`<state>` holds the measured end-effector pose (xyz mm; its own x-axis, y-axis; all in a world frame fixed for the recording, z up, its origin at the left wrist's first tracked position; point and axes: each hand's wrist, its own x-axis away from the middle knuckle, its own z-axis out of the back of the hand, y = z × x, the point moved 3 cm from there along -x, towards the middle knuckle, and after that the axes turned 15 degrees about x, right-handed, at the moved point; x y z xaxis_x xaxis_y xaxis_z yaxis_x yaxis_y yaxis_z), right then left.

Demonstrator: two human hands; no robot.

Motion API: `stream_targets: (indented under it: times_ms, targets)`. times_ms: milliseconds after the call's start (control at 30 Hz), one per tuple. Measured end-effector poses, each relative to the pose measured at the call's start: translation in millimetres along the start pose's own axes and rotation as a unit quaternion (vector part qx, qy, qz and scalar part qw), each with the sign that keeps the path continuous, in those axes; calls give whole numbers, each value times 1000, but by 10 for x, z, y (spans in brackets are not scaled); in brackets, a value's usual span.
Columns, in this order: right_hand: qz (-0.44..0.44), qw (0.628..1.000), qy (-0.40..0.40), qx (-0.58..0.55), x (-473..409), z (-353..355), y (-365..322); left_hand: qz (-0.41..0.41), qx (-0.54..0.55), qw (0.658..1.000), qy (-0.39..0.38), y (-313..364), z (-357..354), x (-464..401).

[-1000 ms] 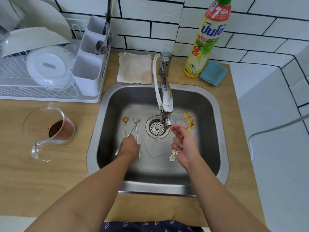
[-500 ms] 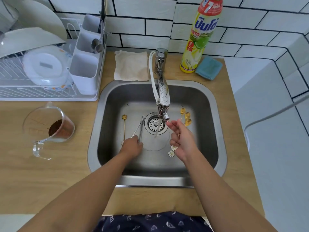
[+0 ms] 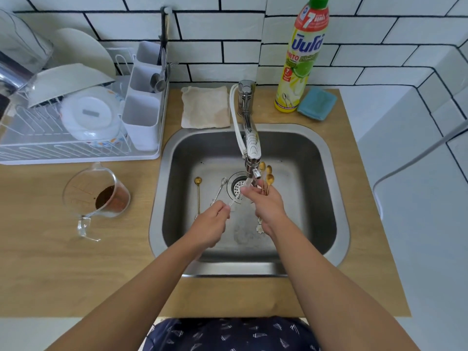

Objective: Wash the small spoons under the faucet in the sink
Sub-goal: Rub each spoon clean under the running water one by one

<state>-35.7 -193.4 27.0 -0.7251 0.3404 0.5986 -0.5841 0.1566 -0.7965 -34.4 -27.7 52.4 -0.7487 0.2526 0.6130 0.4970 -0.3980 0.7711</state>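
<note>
Water runs from the chrome faucet (image 3: 251,148) into the steel sink (image 3: 339,224). My right hand (image 3: 268,203) holds three small gold spoons (image 3: 268,177) with flower-shaped handle ends, bowls up, just right of the spout; its fingertips are in the stream. My left hand (image 3: 211,222) pinches the handle of a silver spoon (image 3: 234,200) that reaches toward the stream. On the sink floor lie a gold spoon (image 3: 198,191) and another silver spoon (image 3: 219,188), left of the drain (image 3: 236,186).
A dish rack (image 3: 76,133) with plates and a white cutlery caddy (image 3: 141,117) stands at the left. A glass measuring jug (image 3: 98,196) with brown powder sits on the wooden counter. Behind the sink are a beige cloth (image 3: 205,106), a dish-soap bottle (image 3: 302,59) and a blue sponge (image 3: 316,103).
My left hand lifted one silver spoon off the sink floor and brought it right, toward the stream. My right hand kept the gold spoons beside the faucet.
</note>
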Motion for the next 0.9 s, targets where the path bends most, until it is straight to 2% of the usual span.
stream_targets:
  times_ms: [133, 333, 500, 600, 700, 900]
  targets:
    - [7, 998, -12, 67, -44, -17, -20, 6, 16, 1000, -8, -40, 59, 42]
    - [16, 996, 32, 87, -61, 35, 5, -6, -16, 1000, -23, -18, 75, 107]
    - [22, 989, 60, 134, -50, -13, 10, 43, 63, 996, -49, 25, 33, 132]
    - [0, 991, 19, 130, -72, 18, 48, 69, 113, 990, -46, -11, 40, 130]
    - [21, 993, -18, 116, -54, 46, 88, 77, 145, 985, -47, -60, 32, 114]
    - [37, 994, 19, 97, -41, 18, 57, 76, 165, 983, -42, -108, 21, 114]
